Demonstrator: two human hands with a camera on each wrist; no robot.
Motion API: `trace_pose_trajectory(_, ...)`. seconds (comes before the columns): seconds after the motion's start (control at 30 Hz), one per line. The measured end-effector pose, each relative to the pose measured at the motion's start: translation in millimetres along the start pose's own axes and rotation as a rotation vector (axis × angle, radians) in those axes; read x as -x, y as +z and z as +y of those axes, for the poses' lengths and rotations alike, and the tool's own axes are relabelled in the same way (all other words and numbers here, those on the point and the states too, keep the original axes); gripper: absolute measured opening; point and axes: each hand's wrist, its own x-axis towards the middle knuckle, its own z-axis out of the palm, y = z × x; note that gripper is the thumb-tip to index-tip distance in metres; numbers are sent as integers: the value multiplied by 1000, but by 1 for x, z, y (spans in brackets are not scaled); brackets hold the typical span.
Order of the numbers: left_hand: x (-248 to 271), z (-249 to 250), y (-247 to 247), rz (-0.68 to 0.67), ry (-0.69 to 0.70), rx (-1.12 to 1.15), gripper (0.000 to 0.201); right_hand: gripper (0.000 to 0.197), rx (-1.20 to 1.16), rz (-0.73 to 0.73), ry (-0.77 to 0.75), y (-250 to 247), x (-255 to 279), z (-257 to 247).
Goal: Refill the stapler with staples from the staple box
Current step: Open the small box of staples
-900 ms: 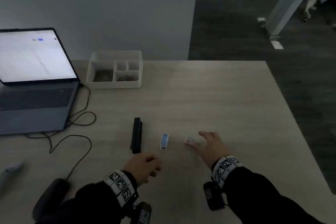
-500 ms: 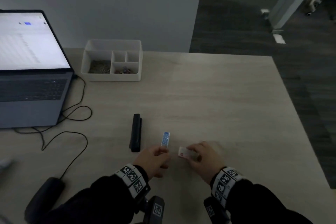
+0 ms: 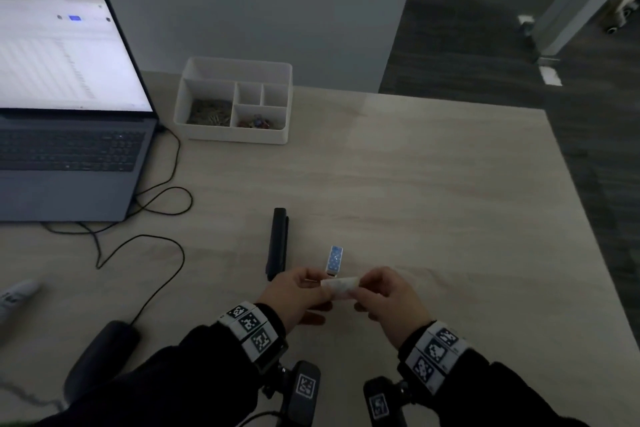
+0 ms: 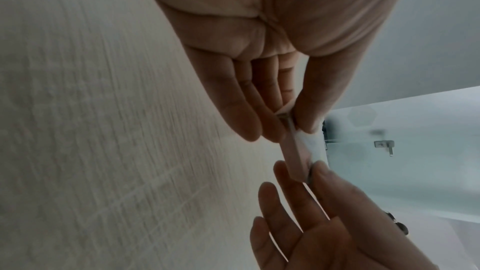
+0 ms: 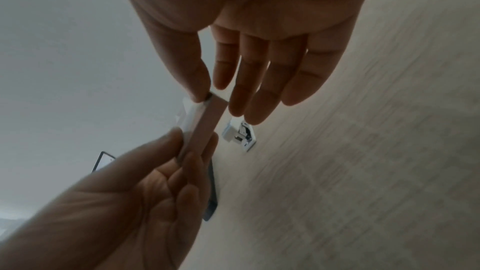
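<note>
Small pale staple box [image 3: 341,286], seemingly pinkish underneath.

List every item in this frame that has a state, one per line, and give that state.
Staple box: lifted off the table, pinched at both ends.
Left hand: pinching one end of the box.
Right hand: pinching the other end.
Stapler: closed, lying flat on the table, untouched.
Blue-patterned box: lying on the table, untouched.
Laptop: open, screen lit.
Organizer tray: two compartments hold small items.
</note>
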Motion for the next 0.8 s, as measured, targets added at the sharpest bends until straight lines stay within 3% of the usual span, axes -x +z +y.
trace_pose_trajectory(0.2, 5, 2, -6, -14, 26, 22, 39, 15, -59, -36, 97, 13, 4, -12)
trace_pose_trajectory(0.3, 8, 2, -11, -28, 16, 58, 19, 6, -92, -42, 142, 16, 6, -15)
trace_pose_trajectory(0.57, 11, -1, -28, 19, -47, 145, 14, 22, -164, -59, 190, 21, 17, -14)
trace_pose_trajectory(0.8, 15, -3, -33, 54, -4, 86, 12, 19, -163, -84, 194, 25, 21, -16)
